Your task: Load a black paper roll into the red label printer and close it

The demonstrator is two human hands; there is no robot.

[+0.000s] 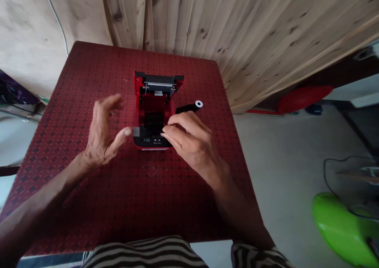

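Observation:
A red and black printer (pixel 154 141) stands on the table with its lid (pixel 160 80) raised, and its inner bay is exposed. My left hand (pixel 103 129) is left of it, fingers apart, holding nothing. Just beside that thumb, a small greyish see-through tab (pixel 136 131) sticks out at the printer's front left edge. Over the front right of the printer, my right hand (pixel 189 135) has thumb and fingers pinched together; what lies between them is too small to name. Behind this hand rests a black roll (pixel 189 107) with a white ring-shaped end.
A red patterned cloth covers the table (pixel 118 204). Wooden plank walls (pixel 177 19) rise behind it. To the right, a green plastic seat (pixel 340 224) and a dark cable (pixel 325 167) are on the floor side, with a red round object (pixel 304 98) farther back.

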